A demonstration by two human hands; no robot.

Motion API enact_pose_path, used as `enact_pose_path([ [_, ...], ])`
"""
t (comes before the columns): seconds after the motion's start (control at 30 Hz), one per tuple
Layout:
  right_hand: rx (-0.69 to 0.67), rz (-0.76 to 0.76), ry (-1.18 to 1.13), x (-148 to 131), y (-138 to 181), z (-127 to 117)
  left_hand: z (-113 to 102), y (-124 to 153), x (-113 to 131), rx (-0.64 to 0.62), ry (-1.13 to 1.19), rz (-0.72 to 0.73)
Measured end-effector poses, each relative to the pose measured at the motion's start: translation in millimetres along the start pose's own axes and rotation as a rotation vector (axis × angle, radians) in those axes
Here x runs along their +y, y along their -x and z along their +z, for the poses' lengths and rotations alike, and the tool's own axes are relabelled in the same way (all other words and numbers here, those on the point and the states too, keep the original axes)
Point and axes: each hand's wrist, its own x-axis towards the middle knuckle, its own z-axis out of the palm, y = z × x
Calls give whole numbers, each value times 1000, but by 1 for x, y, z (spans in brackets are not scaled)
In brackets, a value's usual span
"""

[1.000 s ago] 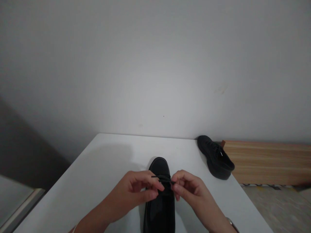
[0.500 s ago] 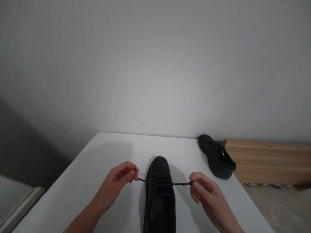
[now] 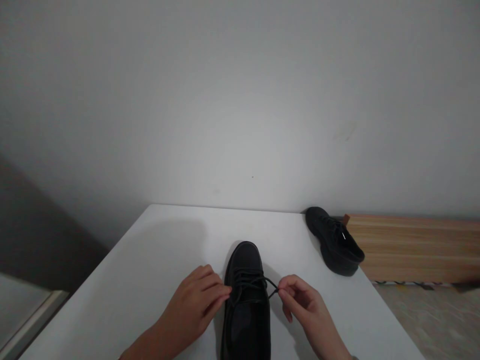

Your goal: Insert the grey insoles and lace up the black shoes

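Note:
A black lace-up shoe (image 3: 245,257) stands on the white table in front of me, toe pointing away. Its black shoelace (image 3: 270,282) crosses the upper and forms a narrow loop off the right side. The thumb and fingers of my right hand (image 3: 305,305) pinch that loop, just clear of the shoe. On the opposite side, my left hand (image 3: 197,302) has its fingers closed at the shoe's left edge, by the lace rows. Its fingertips appear to pinch the shoelace there, though the fingers hide most of the grip.
A second black shoe (image 3: 333,242) rests at the table's far right edge, heel toward me. Behind the white table (image 3: 168,240) rises a pale wall (image 3: 240,125). A wood-grain board (image 3: 412,250) lies beyond the right edge, above a light floor (image 3: 438,315).
Both hands have come inward toward the shoe. The lace, which was stretched straight between them, is now slack, with a loop at the right. The left hand has turned palm-down.

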Motion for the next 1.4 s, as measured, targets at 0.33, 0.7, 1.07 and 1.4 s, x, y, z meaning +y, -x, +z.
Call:
enact_pose_path([
  [0.33,51,4,46,3,-1,1,3,-3,9,138,-91,132],
  [0.7,63,2,17,2,1,5,10,-3,12,157,8,56],
  [1.07,-44,65,-79,7,4,8,11,-2,23,60,69,-105],
  [1.4,21,-256,328,4,9,16,9,-16,41,-127,-57,-157],
])
